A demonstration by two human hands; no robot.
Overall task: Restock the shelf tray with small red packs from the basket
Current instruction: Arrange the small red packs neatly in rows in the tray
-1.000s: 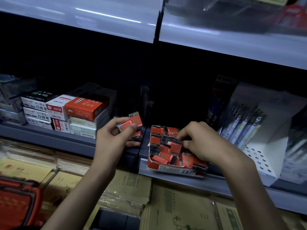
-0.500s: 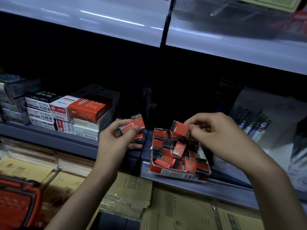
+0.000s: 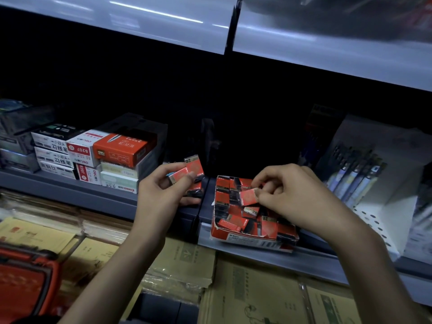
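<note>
Pinching one small red pack (image 3: 249, 196) in my right hand (image 3: 293, 198), fingers curled, above the tray (image 3: 247, 240), I should slot it upright into a gap, not drop it loose. My left hand (image 3: 160, 195), at the tray's 9 o'clock, grips spare packs (image 3: 188, 173).

The pack (image 3: 249, 196) pinched in my right hand (image 3: 297, 197) is red, matching the red-and-black packs (image 3: 236, 224) in the red tray (image 3: 247, 241) with its white front. The basket (image 3: 25, 284) is orange-red, the shelf (image 3: 70, 190) grey, the pen stand (image 3: 395, 206) white with dotted holes.
</note>
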